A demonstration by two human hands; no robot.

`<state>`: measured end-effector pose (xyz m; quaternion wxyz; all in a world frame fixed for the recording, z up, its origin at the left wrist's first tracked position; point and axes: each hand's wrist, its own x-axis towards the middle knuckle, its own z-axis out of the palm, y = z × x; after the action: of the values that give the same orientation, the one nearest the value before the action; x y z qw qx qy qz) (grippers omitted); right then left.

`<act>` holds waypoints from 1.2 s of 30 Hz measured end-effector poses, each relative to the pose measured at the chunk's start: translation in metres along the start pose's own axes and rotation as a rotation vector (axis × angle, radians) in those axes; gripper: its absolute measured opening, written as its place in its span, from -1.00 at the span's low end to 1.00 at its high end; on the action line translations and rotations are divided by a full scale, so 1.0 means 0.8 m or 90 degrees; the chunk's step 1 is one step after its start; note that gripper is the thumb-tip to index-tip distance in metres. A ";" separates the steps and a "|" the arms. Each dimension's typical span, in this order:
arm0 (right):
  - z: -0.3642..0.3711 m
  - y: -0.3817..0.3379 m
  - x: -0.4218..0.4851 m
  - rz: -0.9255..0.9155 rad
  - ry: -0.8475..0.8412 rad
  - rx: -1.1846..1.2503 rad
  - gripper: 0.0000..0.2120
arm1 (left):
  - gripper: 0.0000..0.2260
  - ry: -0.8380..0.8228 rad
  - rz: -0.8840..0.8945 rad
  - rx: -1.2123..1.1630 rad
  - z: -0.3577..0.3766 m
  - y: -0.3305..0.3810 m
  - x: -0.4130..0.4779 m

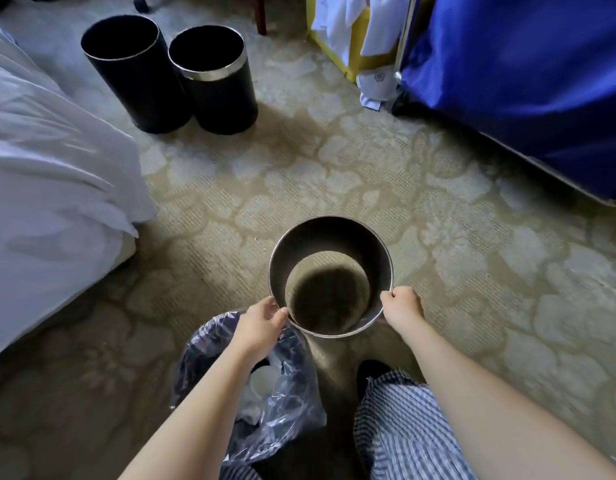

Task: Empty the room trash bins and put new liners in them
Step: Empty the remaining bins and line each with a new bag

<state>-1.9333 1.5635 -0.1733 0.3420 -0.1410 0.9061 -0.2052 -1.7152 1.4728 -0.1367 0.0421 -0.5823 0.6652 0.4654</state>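
Steel, by its sheen: a bottomless metal ring (329, 237), apparently a bin's liner-holding band, hangs between both hands with its opening facing up and carpet (473, 237) showing through it. The left hand (261, 320) curls over the near-left rim, thumb on top; the right hand (402, 306) is clenched round the near-right rim. The ring's axis runs roughly vertical, tipped a little toward the person.

Directly beneath the left forearm, closer to the body than the ring, a clear plastic liner (289, 396) with white rubbish inside drapes what seems to be a dark bin. The left hand is the nearer one to it, so the ring probably has to go aside first.

Open carpet lies ahead and to the right for setting it down. Further off to the left, two unlined black bins (137, 84) stand touching each other, near the white bedding (50, 168). A blue cart bag (524, 81) closes the far right.
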 end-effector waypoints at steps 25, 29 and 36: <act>0.107 0.070 -0.125 0.216 -0.296 0.034 -0.71 | -0.60 0.389 -0.417 -0.222 -0.013 -0.189 -0.103; 0.120 0.076 -0.131 0.291 -0.307 0.118 -0.60 | -0.46 0.302 -0.557 -0.484 0.002 -0.210 -0.089; 0.153 0.084 -0.104 0.362 -0.303 0.225 -0.56 | -0.38 0.134 -0.565 -0.713 0.042 -0.263 -0.057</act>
<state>-1.7976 1.6219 -0.2417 0.6039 0.1326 0.7556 -0.2162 -1.5452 1.5521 -0.2482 -0.1416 -0.7736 0.0282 0.6169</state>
